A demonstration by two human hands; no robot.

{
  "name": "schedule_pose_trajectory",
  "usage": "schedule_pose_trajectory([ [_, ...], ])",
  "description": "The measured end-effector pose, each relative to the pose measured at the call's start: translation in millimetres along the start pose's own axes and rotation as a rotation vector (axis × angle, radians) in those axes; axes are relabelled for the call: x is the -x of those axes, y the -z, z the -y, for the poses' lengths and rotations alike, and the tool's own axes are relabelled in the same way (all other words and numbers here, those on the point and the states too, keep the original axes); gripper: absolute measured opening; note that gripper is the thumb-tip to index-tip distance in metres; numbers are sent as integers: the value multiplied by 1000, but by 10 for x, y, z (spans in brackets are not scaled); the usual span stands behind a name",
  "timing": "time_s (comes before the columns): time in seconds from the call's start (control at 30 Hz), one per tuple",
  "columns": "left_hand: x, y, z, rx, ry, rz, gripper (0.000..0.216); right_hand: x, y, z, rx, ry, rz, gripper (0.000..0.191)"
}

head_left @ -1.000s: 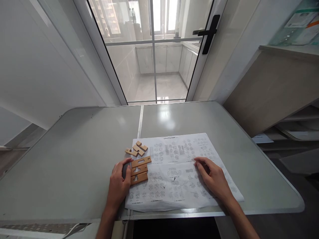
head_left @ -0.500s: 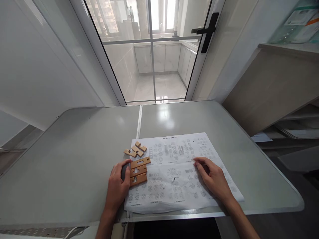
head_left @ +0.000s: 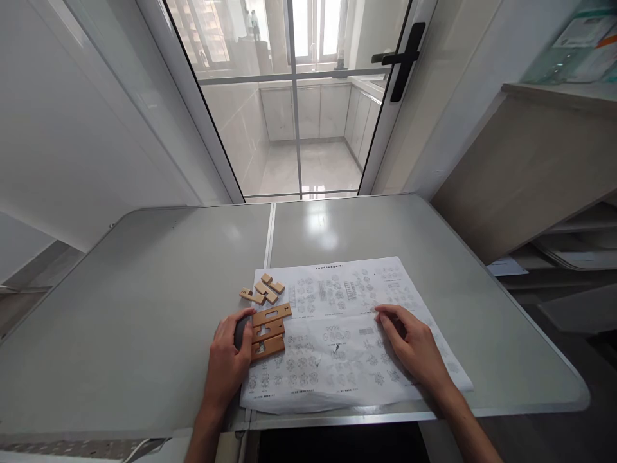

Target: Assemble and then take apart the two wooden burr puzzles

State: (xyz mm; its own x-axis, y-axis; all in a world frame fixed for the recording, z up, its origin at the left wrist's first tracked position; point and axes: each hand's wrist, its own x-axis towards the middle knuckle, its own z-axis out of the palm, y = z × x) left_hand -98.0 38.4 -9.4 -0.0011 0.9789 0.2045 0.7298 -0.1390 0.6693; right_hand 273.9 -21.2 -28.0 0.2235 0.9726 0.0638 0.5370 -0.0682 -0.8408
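My left hand point(head_left: 229, 360) is closed round a dark grey, rounded object point(head_left: 240, 330), mostly hidden by the fingers. Against its right side lie three flat wooden puzzle pieces with cut-out slots: an upper one point(head_left: 284, 311) marked 2, a middle one point(head_left: 276, 329) and a lower one point(head_left: 276, 348). Several smaller notched wooden pieces point(head_left: 267, 289) sit just above them. Beneath is a printed instruction sheet point(head_left: 351, 376) with small line drawings. On the sheet's right part rests my right hand point(head_left: 409, 344), loosely curled, thumb and index tips close together, holding nothing visible.
The pale table point(head_left: 135, 308) has a metal seam point(head_left: 270, 235) and a metal rim. A glazed door point(head_left: 296, 128) with a black handle point(head_left: 405, 61) stands beyond it. To the right is a wooden shelf unit point(head_left: 520, 167) with papers.
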Motion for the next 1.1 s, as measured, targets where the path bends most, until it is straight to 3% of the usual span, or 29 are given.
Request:
schedule_pose_trajectory([
  [0.4, 6, 21, -47, -13, -3, 0, 32, 8, 1, -35, 19, 8, -1, 34],
  [0.53, -9, 17, -52, -2, -11, -62, 34, 8, 0, -47, 25, 13, 2, 35],
  [0.67, -36, 10, -41, 24, 79, -125, 50, 4, 3, -47, 17, 10, 4, 34],
  [0.8, -97, -6, -40, 65, 176, -95, 65, 2, 1, -46, 18, 18, -2, 35],
  [1.1, -354, -104, -112, 101, 146, -30, 86, 11, 11, -11, 10, 16, 2, 36],
])
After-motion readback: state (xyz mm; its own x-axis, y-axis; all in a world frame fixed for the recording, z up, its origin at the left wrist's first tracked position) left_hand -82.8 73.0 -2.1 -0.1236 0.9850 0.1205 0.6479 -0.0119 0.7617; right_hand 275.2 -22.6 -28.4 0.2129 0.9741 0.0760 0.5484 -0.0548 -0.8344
